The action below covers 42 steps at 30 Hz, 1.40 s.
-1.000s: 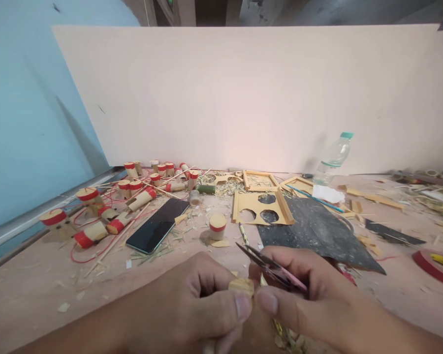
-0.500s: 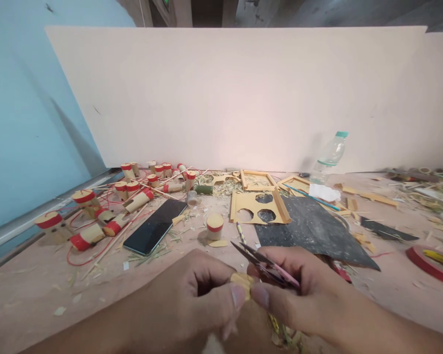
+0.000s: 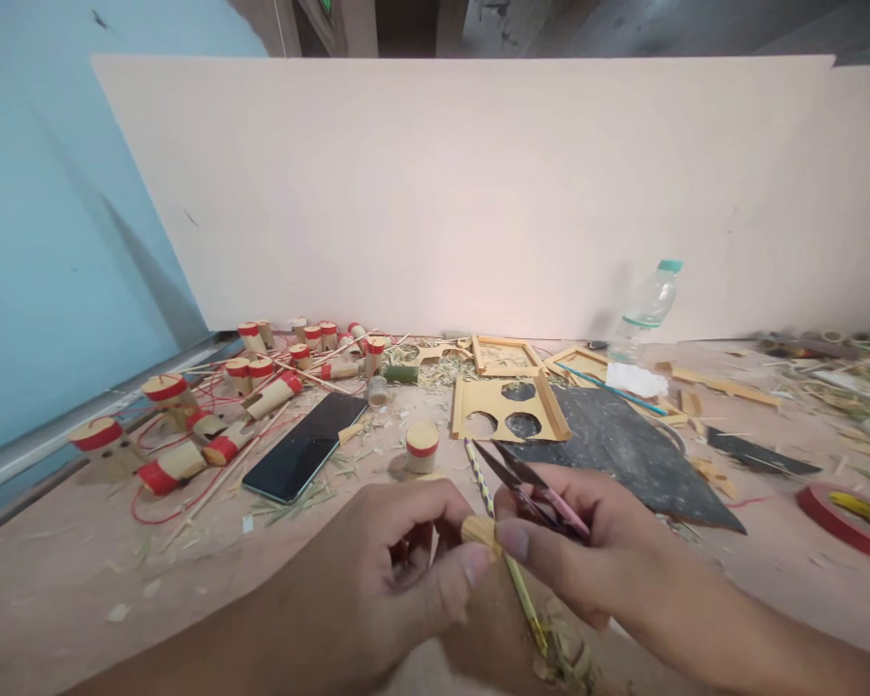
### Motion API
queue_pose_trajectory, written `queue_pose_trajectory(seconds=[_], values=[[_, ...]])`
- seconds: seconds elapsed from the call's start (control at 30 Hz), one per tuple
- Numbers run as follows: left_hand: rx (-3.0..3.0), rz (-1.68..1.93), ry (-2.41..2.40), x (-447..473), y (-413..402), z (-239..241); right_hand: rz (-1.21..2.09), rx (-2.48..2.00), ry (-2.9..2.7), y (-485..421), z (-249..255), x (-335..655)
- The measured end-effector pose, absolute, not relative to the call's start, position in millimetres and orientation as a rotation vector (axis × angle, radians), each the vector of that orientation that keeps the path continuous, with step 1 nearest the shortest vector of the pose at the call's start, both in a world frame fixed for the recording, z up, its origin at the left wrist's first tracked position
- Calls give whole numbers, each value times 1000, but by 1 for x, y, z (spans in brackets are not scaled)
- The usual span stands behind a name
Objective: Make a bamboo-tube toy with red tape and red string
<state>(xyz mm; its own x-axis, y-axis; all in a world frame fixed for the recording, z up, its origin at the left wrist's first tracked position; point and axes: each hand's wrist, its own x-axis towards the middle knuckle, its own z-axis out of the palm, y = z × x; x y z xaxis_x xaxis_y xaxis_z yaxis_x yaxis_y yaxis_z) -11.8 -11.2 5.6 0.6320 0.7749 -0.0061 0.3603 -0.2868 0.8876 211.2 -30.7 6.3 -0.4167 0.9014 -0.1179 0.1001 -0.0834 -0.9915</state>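
Note:
My left hand is closed, its thumb and fingers pinching a small tan bamboo piece at the bottom middle. My right hand is closed around small pink-handled scissors, whose blades point up and left, slightly parted. The right thumb also touches the bamboo piece. A thin striped yellow stick runs diagonally under both hands. Bamboo shavings lie below them.
Several red-banded bamboo cylinders with red wire lie at left. A phone, a single cylinder, a cut-out wooden frame, a dark sheet, a water bottle and a red tape roll are on the table. A pale board stands behind.
Both hands rose slightly and moved forward. The scissors tipped upward, and the striped stick now shows beneath the hands. The left fingers loosened a little around the bamboo piece.

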Motion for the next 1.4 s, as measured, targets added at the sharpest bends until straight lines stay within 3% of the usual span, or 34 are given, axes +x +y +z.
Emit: queue_pose_trajectory(seconds=[0.7, 1.4], values=[[1571, 663, 864, -14, -3, -4, 1649, -1027, -1311, -24, -3, 214], [1574, 682, 945, -12, -5, 7, 1355, -1153, -1605, -26, 5, 212]])
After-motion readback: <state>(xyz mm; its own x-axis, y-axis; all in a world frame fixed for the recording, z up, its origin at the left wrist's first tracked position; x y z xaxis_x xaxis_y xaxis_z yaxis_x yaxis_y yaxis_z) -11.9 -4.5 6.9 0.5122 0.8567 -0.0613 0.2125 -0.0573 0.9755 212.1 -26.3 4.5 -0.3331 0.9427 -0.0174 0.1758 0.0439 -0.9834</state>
